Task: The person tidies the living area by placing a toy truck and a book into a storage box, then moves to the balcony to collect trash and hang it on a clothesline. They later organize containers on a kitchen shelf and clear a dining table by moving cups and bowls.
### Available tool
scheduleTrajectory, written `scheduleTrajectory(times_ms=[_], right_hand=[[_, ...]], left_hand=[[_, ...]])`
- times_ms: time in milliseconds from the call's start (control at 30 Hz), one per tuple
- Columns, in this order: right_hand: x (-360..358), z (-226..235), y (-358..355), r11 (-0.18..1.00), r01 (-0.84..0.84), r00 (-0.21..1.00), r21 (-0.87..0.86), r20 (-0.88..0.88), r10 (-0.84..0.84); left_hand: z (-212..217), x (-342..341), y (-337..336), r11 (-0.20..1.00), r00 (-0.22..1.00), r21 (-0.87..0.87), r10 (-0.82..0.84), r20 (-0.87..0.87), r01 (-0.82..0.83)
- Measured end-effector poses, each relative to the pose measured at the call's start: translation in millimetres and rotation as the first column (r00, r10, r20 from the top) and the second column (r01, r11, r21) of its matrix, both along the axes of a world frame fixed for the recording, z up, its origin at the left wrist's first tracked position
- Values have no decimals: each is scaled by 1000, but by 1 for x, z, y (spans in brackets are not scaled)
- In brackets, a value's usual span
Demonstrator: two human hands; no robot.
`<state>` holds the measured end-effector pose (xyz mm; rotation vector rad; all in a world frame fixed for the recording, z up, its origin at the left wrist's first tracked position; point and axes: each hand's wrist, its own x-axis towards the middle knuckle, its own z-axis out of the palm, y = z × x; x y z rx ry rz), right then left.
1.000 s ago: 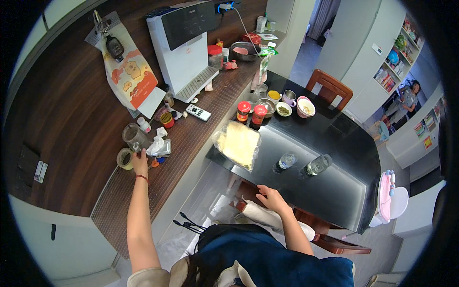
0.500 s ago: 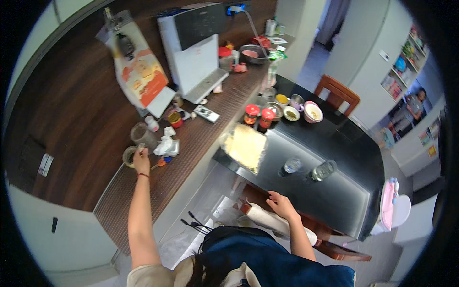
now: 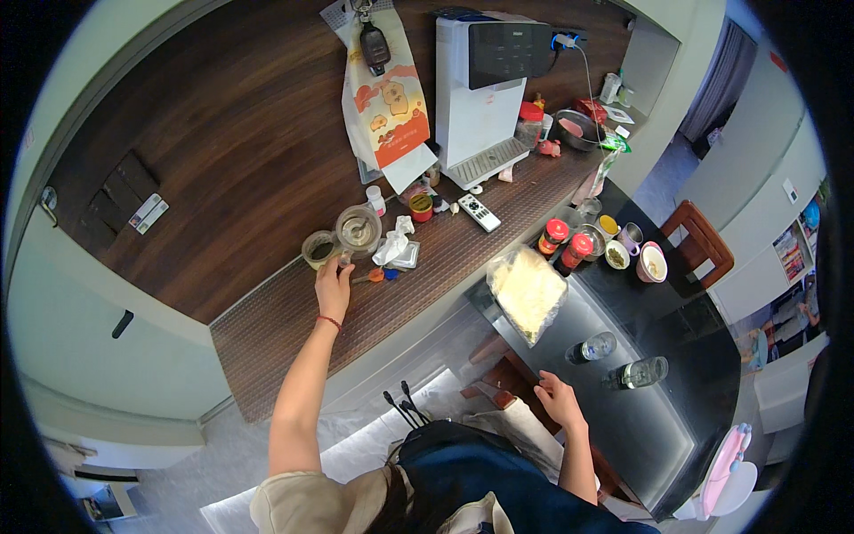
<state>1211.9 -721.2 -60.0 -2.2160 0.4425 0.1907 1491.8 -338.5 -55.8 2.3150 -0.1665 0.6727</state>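
On the brown table (image 3: 267, 356), a round yellowish item (image 3: 310, 256) crowds the left hand (image 3: 333, 288), which grips the glass mug (image 3: 359, 230) by its handle; lifted or resting, I can't tell! Crumpled tissue (image 3: 391, 246) sits close right, then a red jar (image 3: 421, 210), then a white remote control (image 3: 479, 214). A clear bag (image 3: 527, 289) lies on the black table (image 3: 707, 369); the right hand (image 3: 560, 402) hangs free, fingers loosely bent, then two drinking glasses (image 3: 594, 348).
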Motion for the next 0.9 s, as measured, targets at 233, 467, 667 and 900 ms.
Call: scheduleTrajectory(times_ms=[233,467,667,900], right_hand=[[38,29,25,985,-114,984,128,154,94],[100,70,83,863,-330,907,382,383,177],[127,79,134,761,-255,916,597,402,-9],[136,79,137,866,37,924,499,312,-220]], left_hand=[[28,-24,-7,968,978,-237,-125,-167,84],[69,-47,-48,709,770,-675,-542,-338,203],[78,-70,-90,783,744,-550,-546,-385,291],[88,-103,-131,860,807,-180,-510,-297,478]])
